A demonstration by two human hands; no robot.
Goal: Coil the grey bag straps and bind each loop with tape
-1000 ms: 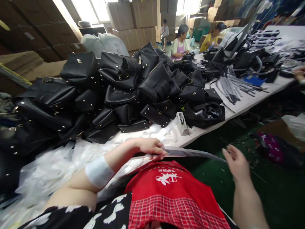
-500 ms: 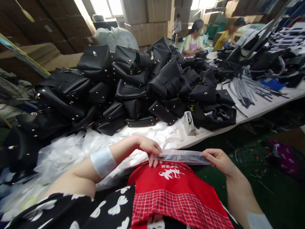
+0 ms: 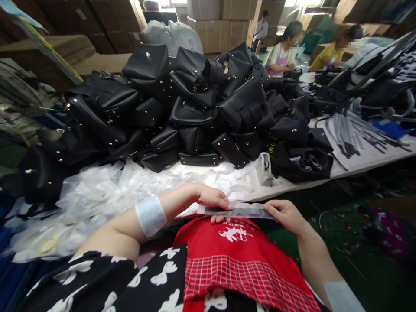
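Note:
A long dark strap in a clear plastic sleeve (image 3: 238, 211) lies across my lap, just above my red apron (image 3: 237, 255). My left hand (image 3: 212, 200) pinches its left end, fingers closed over the plastic. My right hand (image 3: 284, 214) grips its right end with curled fingers. Both hands sit at the near edge of the white table (image 3: 357, 161). A white band wraps my left wrist.
A big heap of black handbags (image 3: 195, 108) covers the table behind a drift of clear plastic bags (image 3: 107, 190). A tape dispenser (image 3: 264, 168) stands near the edge. Grey straps (image 3: 351, 134) lie to the right. Other people sit at the far end, before stacked cartons (image 3: 217, 24).
My right hand came in from open air and took the strap's right end. The sleeved strap now looks shorter between my hands. The camera has tilted down and left.

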